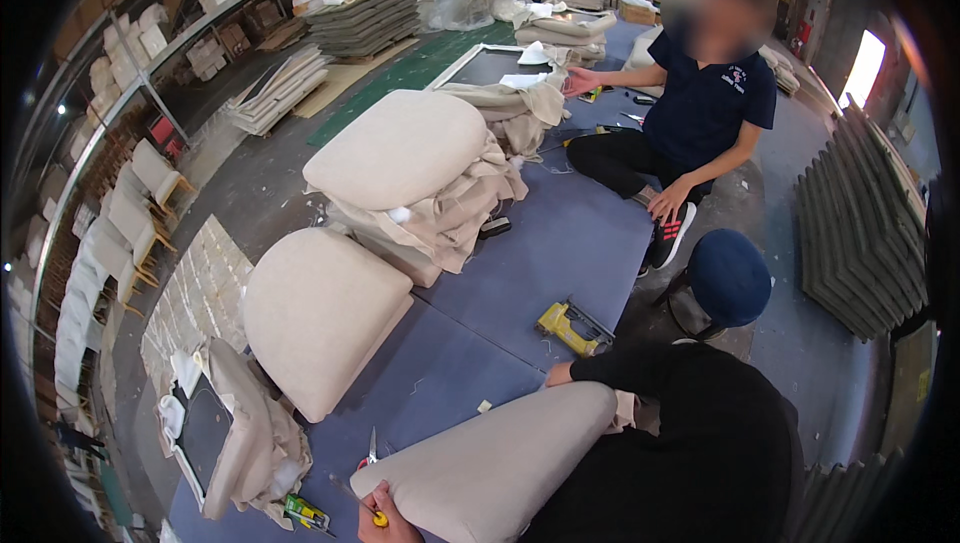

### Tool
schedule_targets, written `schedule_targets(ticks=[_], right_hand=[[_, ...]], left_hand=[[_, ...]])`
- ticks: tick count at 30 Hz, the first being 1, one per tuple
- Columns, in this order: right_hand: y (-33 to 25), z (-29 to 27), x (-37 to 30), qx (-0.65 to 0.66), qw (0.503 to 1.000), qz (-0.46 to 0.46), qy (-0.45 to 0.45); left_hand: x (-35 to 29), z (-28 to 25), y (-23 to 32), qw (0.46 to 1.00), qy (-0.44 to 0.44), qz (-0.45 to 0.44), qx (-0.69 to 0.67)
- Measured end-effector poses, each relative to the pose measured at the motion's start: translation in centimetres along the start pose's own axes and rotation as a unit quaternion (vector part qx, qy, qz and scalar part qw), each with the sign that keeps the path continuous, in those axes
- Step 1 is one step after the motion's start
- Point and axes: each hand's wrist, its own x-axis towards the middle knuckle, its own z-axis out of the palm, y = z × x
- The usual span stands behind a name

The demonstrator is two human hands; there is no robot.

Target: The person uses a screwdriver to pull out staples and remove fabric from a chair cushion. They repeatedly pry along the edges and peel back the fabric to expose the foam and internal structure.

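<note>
Held at the near side of the blue table [520, 243], close against the body: a tilted beige cushion [490, 453]. Closed around the yellow handle of a thin-shafted tool [381, 519], at the cushion's near-left corner: the left hand [397, 528]. Just beyond the cushion's far edge, toward the right: the right hand [558, 375]. Fingers not made out; cannot tell whether spread, pressed together or pinching.

Between the beige cushion and the upright cushion [320, 313] on the left: a wide gap, crossed by a table seam and dotted with small scraps. Just beside the beige cushion's far-left side: scissors [372, 446]. Beyond the right hand, near the table's right edge: a yellow staple gun [575, 328]. Just off that edge: a round blue stool [730, 278], with a narrow gap between. Farther along the same edge: a seated co-worker [705, 93]. Along the left edge: an upturned cushion [215, 433] with loose cloth, near the upright cushion.

Hidden: the beige cushion's underside, and part of the folded cloth at its right end, behind the black sleeve [640, 368]. Partly covered by the cushion: the scissors' handles. Cut off at the lower border: the left wrist. Hard to identify: a green-and-yellow item [306, 513] at near left.
</note>
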Motion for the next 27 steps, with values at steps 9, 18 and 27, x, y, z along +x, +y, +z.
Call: schedule_targets(ticks=[9, 18, 27], right_hand=[[-5.8, -16.5, -4.0, -0.181, 0.964, -0.057, -0.184], [-26.4, -35.0, -13.6, 0.652, 0.676, -0.305, 0.159], [-29.1, -32.3, -13.7, 0.545, 0.764, -0.296, 0.176]], left_hand=[[4.3, 1.7, 6.1, 0.946, -0.179, 0.124, 0.239], [8.9, 8.3, 14.0, 0.980, -0.156, 0.112, -0.044], [7.5, 6.8, 11.3, 0.973, -0.190, 0.110, -0.067]])
